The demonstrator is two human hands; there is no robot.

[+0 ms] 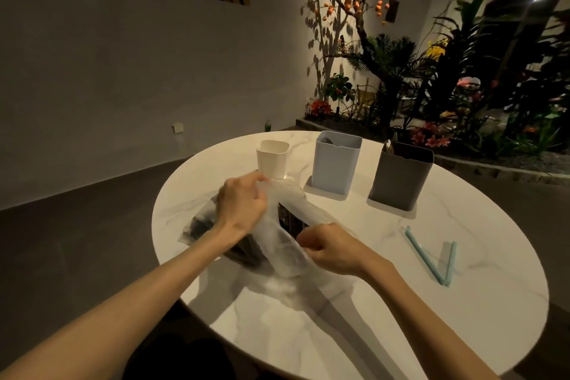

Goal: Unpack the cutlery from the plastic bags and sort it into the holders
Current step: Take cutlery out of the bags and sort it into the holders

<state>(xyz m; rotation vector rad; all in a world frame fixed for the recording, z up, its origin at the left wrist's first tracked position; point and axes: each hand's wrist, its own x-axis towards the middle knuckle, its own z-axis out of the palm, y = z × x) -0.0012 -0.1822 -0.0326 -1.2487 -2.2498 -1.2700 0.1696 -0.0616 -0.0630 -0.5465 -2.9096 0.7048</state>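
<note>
While both hands work at one bag, the sorting stands part done, as the lines below note.

Head view, progress: blue holder point(336, 163) and grey holder point(401, 176) each show something dark inside near the rim, likely cutlery already sorted; white holder point(272, 158) looks empty from here. My reading: early to middle of the task.

Head view, left to do: plastic bag point(290, 222) not yet emptied; dark cutlery point(287, 219) shows through the film. A second bag of dark items point(200, 227) lies under the left forearm, seemingly untouched.

Head view, left hand point(242, 199): fingers pressed together, pinching the bag's upper edge, just in front of the white holder.

Head view, right hand point(327, 245): fingers curled, pinching the bag's near edge; the two hands pull the film apart.

Head view, bag position: between the hands, touching both, its lower part resting on the counter point(370, 302), near side of the holders.

Head view, other: two pale blue strips point(431, 256) lie on the counter well to the right, apart from the hands.
</note>
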